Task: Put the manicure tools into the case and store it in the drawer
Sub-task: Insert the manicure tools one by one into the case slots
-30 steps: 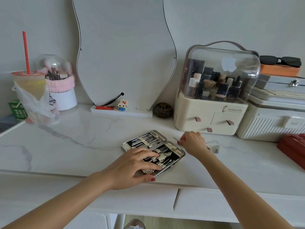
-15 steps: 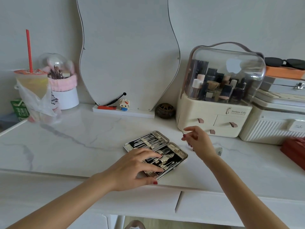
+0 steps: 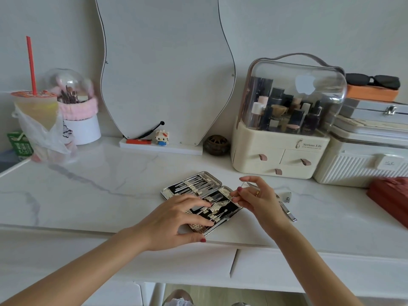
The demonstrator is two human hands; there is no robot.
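Note:
An open manicure case [image 3: 194, 187] with a black lining and metal tools strapped inside lies on the white marble tabletop [image 3: 99, 184]. My left hand [image 3: 176, 219] rests flat on the case's near half, fingers spread. My right hand [image 3: 254, 196] hovers at the case's right edge and pinches a thin metal tool [image 3: 237, 192] between thumb and forefinger, its tip pointing down at the case. More loose metal tools [image 3: 287, 209] lie on the table just right of that hand. Two shut drawer fronts [image 3: 276, 270] run under the table's edge.
A cream cosmetics organiser [image 3: 280, 155] with small drawers stands behind the case, a white ribbed box [image 3: 353, 171] to its right, a red case [image 3: 390, 199] at the far right. A wavy mirror [image 3: 165, 69], a drink cup [image 3: 37, 107] and a brush holder [image 3: 81, 129] line the back left.
My right hand picked a thin tool off the table, lifted it, and now brings it down and left over the case's right edge. My left hand has stayed on the case.

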